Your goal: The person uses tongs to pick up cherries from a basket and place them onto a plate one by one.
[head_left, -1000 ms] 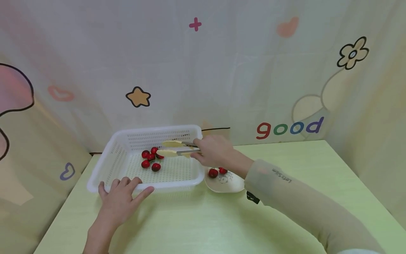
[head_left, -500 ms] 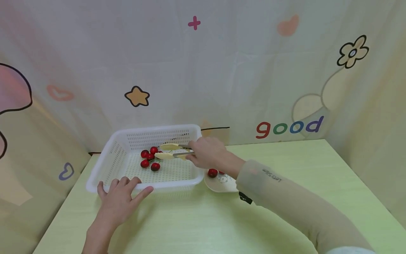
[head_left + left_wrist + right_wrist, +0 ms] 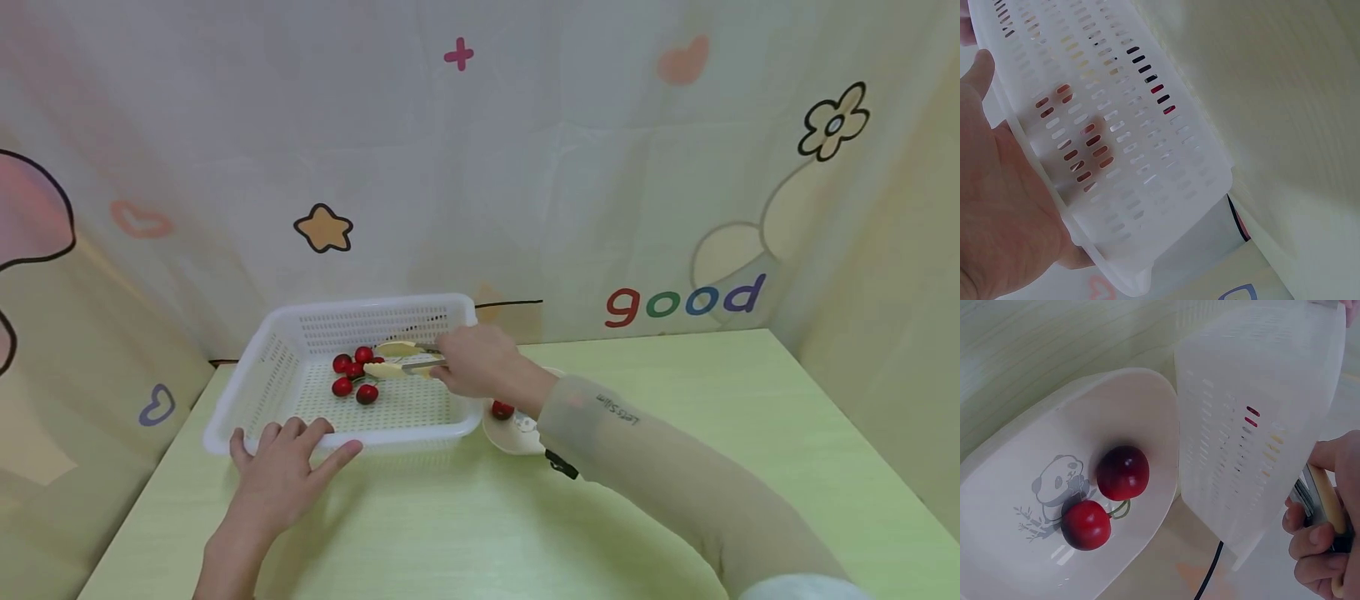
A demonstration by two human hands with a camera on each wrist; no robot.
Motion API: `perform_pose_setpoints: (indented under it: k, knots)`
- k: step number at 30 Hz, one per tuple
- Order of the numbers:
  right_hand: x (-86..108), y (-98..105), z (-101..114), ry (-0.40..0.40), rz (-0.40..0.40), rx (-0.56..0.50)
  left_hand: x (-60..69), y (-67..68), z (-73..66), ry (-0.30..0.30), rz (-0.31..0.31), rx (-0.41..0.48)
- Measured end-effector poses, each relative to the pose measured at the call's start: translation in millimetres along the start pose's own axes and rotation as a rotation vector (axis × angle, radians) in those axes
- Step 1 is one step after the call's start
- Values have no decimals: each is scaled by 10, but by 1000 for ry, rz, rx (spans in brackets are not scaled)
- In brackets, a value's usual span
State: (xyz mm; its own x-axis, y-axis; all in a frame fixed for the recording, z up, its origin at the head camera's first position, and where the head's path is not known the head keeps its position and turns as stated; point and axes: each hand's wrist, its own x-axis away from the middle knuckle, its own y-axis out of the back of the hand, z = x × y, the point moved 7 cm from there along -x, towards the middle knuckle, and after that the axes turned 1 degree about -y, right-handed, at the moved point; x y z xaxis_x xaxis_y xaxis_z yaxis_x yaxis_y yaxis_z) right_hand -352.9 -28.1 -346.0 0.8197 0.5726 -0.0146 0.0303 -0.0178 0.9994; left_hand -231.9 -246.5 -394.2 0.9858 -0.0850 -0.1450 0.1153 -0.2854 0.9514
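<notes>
In the head view a white perforated basket holds several red cherries. The left hand rests over its near rim, fingers inside and thumb along the outer edge; the left wrist view shows this hand against the rim. Tongs with pale yellow tips are gripped by the right hand, the tips low in the basket beside the cherries. In the right wrist view the right hand curls round the tongs' handle; the basket wall hides the tips.
A white panda-print dish with two cherries stands right of the basket, partly under the right forearm in the head view. Behind the pale green table hangs a printed curtain.
The right hand and tongs have moved left and slightly down, bringing the tips closer to the cherries. The right forearm now covers more of the dish. The left hand keeps its place on the rim.
</notes>
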Motion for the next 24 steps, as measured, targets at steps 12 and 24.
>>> perform_pose_setpoints:
  k: [12, 24]
  knots:
    - [-147, -48, 52, -24, 11, 17, 5, -9, 12, 8, 6, -5]
    - [-232, -156, 98, -50, 60, 19, 4, -16, 17, -3, -8, -1]
